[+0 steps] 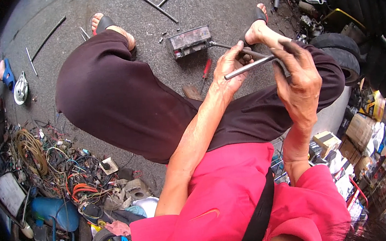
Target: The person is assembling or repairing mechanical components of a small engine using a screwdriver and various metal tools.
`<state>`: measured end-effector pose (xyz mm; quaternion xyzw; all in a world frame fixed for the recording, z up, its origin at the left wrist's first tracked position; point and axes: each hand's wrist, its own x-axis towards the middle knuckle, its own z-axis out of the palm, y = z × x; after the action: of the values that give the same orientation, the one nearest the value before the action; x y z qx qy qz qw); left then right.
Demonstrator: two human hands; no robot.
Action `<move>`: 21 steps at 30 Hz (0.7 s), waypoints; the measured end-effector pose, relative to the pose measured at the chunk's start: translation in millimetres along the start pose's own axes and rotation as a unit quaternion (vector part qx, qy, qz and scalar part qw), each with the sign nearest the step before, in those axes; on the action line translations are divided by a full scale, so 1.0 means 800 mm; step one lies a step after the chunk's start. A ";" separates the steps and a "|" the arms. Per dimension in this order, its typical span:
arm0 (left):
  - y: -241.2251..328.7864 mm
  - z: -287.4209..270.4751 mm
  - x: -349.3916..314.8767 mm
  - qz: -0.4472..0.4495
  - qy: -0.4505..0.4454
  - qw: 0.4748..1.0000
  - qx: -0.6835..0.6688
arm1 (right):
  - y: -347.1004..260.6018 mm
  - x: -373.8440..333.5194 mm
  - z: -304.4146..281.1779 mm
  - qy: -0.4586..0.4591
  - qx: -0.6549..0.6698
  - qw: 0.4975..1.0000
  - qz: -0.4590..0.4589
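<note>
My left hand (231,69) is closed around the shaft of a T-handle wrench (249,68). My right hand (298,79), its fingertips darkened, grips the wrench near where the shiny crossbar meets the shaft. The shaft's far end reaches the right end of a dark, scuffed box (189,42) that looks like a battery; whether they touch I cannot tell. This box lies on the ground between my feet. A red-handled screwdriver (207,68) rests just nearer than the box, beside my left hand. The fingers of the left hand partly hide the shaft.
More T-handle wrenches (158,7) (47,38) lie on the ground ahead and to the left. Tangled cables (60,155) and a blue tank (56,214) crowd the left. Tyres (337,56) and cardboard boxes (361,130) stand at the right. Another person's blue sandal (8,75) shows far left.
</note>
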<state>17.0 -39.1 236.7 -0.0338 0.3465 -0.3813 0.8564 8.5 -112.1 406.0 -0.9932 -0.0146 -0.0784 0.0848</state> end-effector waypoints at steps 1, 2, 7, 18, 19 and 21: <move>-0.001 0.000 0.000 0.005 0.019 1.000 -0.005 | 0.001 0.004 -0.003 0.001 -0.065 0.995 -0.079; -0.001 0.000 0.001 0.005 0.019 1.000 -0.004 | -0.009 0.008 -0.010 -0.028 -0.107 0.991 -0.079; -0.002 -0.006 0.002 -0.002 -0.016 1.000 0.009 | 0.002 -0.006 -0.005 -0.057 -0.013 0.998 -0.002; 0.002 -0.008 -0.002 0.003 -0.037 0.999 0.008 | -0.006 -0.003 0.000 -0.007 -0.003 1.000 0.003; 0.001 -0.005 -0.002 0.002 -0.036 0.999 0.010 | -0.006 -0.004 -0.003 -0.022 -0.009 1.000 0.000; -0.003 0.001 -0.002 0.005 -0.011 1.000 0.011 | -0.008 -0.007 -0.005 -0.031 0.011 0.999 0.030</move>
<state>15.2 -39.8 238.7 -0.0264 0.3327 -0.3802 0.8626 2.5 -106.7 410.1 -0.9941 0.0114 -0.0447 0.0980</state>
